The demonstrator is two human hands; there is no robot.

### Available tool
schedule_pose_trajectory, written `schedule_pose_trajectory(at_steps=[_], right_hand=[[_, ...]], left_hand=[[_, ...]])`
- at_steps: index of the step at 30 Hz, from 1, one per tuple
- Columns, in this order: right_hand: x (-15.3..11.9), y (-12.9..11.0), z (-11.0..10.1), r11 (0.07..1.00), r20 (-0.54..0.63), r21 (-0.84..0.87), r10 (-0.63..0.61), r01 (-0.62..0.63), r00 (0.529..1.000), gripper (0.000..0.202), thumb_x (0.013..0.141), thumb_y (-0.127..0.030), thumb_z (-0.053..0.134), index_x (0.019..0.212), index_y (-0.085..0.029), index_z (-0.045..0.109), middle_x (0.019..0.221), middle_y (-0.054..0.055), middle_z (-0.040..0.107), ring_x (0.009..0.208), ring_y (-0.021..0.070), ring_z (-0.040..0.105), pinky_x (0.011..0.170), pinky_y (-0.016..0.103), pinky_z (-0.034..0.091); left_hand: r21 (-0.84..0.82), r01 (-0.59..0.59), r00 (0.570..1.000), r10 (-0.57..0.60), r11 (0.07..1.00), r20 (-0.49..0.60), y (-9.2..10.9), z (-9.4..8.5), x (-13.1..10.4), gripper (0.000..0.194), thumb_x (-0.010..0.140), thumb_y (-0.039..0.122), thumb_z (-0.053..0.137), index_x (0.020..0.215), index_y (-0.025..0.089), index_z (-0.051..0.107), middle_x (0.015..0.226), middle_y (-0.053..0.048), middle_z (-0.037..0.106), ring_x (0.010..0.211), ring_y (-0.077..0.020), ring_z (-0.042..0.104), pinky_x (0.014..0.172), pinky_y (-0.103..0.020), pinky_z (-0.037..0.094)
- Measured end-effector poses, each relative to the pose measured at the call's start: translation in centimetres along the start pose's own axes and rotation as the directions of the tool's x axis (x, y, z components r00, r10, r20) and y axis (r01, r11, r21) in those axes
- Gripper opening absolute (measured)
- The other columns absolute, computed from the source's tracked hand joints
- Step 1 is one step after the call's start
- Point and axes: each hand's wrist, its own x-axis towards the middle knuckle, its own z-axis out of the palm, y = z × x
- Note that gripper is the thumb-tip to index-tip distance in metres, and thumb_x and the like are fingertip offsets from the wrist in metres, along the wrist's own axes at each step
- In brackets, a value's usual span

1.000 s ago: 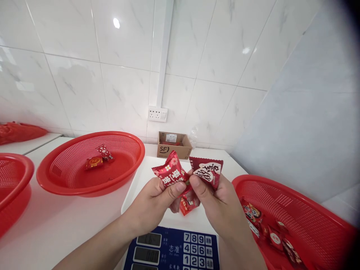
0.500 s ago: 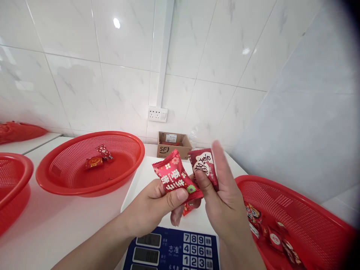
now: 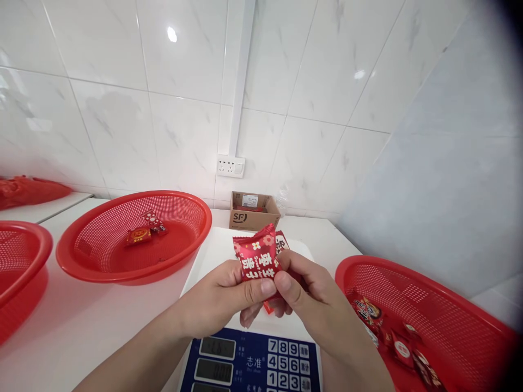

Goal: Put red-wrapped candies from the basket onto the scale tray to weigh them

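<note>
Over the white pan (image 3: 208, 261) of a scale, my left hand (image 3: 231, 296) is closed on a pink-red flowered snack packet (image 3: 259, 258), its thumb across the lower front. My right hand (image 3: 314, 296) is closed too, thumb and forefinger pinching the right edge of this same packet. Behind it, a dark red packet (image 3: 281, 242) with white print shows only in part, between the two hands. A bit of another bright red wrapper (image 3: 268, 307) peeks out below the fingers; the rest is hidden.
The scale's blue keypad panel (image 3: 253, 362) lies nearest me. Red perforated baskets stand left (image 3: 93, 267), far left (image 3: 24, 261) and right (image 3: 449, 294); the left and right ones hold small packets. A cardboard box (image 3: 253, 219) sits behind the scale, before the tiled wall.
My right hand has moved left against the flowered packet, and its raised forefinger has bent down to the thumb. The dark red packet has gone from beside the flowered one to behind it.
</note>
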Motion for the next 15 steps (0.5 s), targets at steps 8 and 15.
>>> schedule_pose_trajectory(at_steps=[8, 15], right_hand=[[0.07, -0.03, 0.24, 0.998, -0.022, -0.046, -0.033, 0.031, 0.999, 0.034, 0.091, -0.045, 0.045, 0.069, -0.019, 0.05, 0.057, -0.003, 0.052, 0.049, 0.0076, 0.05, 0.046, 0.019, 0.042], [0.06, -0.14, 0.54, 0.995, -0.067, -0.051, -0.083, 0.08, 0.994, 0.032, 0.092, -0.041, 0.043, 0.071, -0.019, 0.054, 0.061, 0.0, 0.058, 0.052, 0.0089, 0.053, 0.047, 0.02, 0.046]], left_hand=[[-0.088, 0.013, 0.999, -0.017, 0.996, -0.042, -0.3, 0.02, 0.17, 0.042, 0.088, 0.045, 0.05, 0.059, 0.015, 0.053, 0.058, -0.003, 0.054, 0.058, -0.0128, 0.052, 0.05, -0.022, 0.037], [-0.083, -0.052, 0.995, 0.045, 0.995, -0.086, -0.55, 0.48, 0.37, 0.043, 0.089, 0.047, 0.047, 0.061, 0.015, 0.052, 0.062, -0.003, 0.054, 0.06, -0.0124, 0.053, 0.052, -0.022, 0.037]])
